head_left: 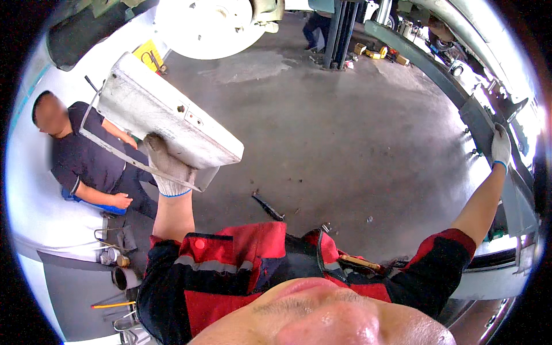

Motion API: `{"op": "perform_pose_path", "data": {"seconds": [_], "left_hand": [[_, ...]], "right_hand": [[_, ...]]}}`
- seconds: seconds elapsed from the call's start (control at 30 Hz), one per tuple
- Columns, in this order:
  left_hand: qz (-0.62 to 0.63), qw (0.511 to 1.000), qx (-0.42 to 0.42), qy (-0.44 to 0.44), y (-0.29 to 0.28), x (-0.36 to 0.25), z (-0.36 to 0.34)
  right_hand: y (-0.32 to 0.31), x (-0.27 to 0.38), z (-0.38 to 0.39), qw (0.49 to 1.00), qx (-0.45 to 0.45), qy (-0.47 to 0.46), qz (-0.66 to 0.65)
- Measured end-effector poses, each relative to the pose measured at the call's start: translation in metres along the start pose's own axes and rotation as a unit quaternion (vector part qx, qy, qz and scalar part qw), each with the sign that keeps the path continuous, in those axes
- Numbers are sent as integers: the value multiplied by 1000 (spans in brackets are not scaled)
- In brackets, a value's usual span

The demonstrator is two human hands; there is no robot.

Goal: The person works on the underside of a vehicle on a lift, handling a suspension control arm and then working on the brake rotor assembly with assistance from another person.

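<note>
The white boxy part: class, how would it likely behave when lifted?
The white boxy part is probably stiff: it shows no sag. One gloved left hand supports it, so its weight seems manageable. The thin grey strip beside it may flex or snag.

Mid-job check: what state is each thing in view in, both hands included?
Left hand: gloved, gripping the white box-shaped part.
White box-shaped part: tilted, soiled, held above the floor.
Right hand: gloved, against the gray-green beam; grip unclear.
Black strip: lying on the floor.
Pale disc: no wheel fitted over it.
Dark bucket: open-topped.
Co-worker: apparently seated.
</note>
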State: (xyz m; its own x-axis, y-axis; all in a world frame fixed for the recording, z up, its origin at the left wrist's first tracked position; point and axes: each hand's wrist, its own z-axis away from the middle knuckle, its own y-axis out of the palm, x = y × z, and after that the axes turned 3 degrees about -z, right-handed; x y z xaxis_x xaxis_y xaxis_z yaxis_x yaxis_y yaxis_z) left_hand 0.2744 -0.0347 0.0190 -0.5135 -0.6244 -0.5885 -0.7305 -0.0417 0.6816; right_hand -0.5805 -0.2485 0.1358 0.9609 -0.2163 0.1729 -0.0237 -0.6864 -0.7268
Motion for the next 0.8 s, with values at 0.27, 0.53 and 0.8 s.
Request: {"op": "perform_pose_path", "data": {"seconds": [0.27, 0.53, 0.8], "left_hand": [[80, 990, 11, -118, -18, 5, 1], [122, 977, 99, -142, -30, 11, 4], [34, 989, 76, -125, -25, 15, 7]], "right_hand": [[-12, 12, 0, 991, -47, 2, -123], [-30, 37, 11, 972, -88, 53, -213], [-32, -14, 9, 980, -192, 6, -57]]}}
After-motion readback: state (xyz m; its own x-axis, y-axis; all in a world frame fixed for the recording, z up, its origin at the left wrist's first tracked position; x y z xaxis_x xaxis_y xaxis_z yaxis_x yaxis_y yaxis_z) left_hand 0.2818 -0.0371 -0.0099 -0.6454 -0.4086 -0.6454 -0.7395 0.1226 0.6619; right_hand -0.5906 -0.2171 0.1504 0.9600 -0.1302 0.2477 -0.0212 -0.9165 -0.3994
